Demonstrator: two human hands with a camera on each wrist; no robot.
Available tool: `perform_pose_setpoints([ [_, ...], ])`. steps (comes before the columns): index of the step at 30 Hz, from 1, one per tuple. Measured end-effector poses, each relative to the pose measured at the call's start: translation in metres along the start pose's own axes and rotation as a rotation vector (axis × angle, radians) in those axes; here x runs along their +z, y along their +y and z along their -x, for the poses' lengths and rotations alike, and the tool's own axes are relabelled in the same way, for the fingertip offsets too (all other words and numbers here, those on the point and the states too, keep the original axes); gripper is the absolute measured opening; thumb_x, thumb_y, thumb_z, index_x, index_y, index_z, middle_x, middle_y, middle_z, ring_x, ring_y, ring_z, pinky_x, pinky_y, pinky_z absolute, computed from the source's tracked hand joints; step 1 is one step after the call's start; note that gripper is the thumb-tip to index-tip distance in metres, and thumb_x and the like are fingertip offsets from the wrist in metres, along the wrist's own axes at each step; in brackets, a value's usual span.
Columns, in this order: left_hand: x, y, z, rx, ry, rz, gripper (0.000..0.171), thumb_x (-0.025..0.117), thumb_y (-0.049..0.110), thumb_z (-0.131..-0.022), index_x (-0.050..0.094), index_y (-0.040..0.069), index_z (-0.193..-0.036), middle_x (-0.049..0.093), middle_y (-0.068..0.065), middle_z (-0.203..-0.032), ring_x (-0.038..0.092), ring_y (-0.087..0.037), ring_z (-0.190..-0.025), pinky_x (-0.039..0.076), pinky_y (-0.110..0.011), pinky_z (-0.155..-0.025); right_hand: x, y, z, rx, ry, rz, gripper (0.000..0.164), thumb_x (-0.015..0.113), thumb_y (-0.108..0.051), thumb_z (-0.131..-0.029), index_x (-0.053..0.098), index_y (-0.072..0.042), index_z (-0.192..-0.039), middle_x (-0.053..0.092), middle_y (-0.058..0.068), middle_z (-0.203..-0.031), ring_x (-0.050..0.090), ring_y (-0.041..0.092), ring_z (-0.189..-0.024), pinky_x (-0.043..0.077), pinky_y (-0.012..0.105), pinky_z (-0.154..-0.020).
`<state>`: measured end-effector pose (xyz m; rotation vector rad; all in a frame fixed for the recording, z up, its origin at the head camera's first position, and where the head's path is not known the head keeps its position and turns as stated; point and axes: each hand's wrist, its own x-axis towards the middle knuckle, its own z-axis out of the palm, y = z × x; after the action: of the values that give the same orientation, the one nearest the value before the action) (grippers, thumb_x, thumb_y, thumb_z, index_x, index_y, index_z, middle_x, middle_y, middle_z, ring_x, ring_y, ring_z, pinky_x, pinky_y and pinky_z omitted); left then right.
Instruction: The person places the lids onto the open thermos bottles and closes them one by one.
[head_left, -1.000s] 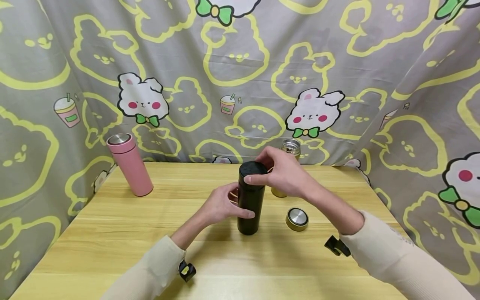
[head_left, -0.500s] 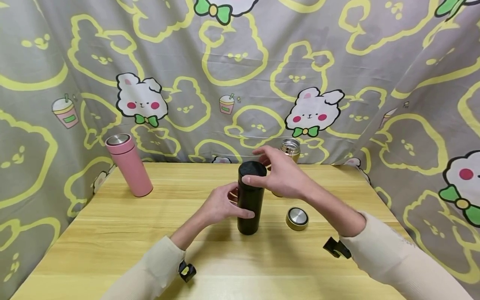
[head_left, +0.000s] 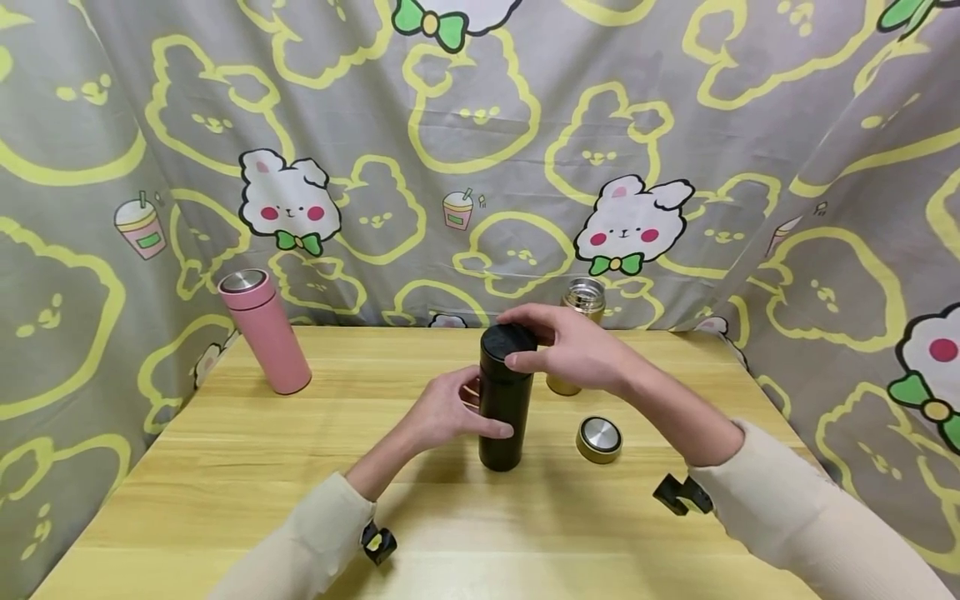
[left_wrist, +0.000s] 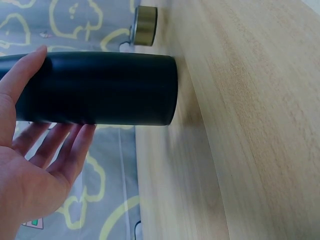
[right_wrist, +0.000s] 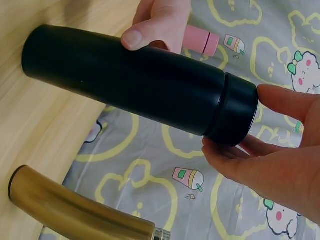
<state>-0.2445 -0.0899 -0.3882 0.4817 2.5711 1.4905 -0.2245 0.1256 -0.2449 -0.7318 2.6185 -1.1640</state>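
Note:
A black thermos flask [head_left: 504,404] stands upright on the table in the head view. My left hand [head_left: 442,408] holds its body from the left, thumb across the front and fingers behind. On its black lid [right_wrist: 235,110] is my right hand [head_left: 581,346], the thumb on the near side and the fingers round the far side. A thin groove separates lid from body in the right wrist view. Beyond the right hand stands a gold flask [right_wrist: 80,207] with its steel neck bare. The gold lid [head_left: 600,437] lies on the table, right of the black flask.
A pink thermos flask [head_left: 266,342] with its lid on stands at the back left of the wooden table [head_left: 247,467]. A grey curtain [head_left: 360,108] with rabbit drawings hangs behind the table and along both sides.
My right fingers loosened and lifted off the lid's far side, then came round it again, with the hand turned a little. The left hand and the black flask have stayed in place.

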Motion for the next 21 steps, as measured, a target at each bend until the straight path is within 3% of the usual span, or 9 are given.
perform_pose_setpoints([
  [21, 0.0042, -0.0017, -0.0003, 0.013, -0.005, 0.0, 0.063, 0.096, 0.047, -0.062, 0.066, 0.027, -0.114, 0.07, 0.004, -0.104, 0.066, -0.016, -0.095, 0.057, -0.035, -0.08, 0.0008, 0.0066, -0.0006, -0.017, 0.059, 0.036, 0.049, 0.078, -0.029, -0.087, 0.063, -0.016, -0.131, 0.068, 0.004, -0.124, 0.065, 0.022, -0.111, 0.049, 0.044, -0.102],
])
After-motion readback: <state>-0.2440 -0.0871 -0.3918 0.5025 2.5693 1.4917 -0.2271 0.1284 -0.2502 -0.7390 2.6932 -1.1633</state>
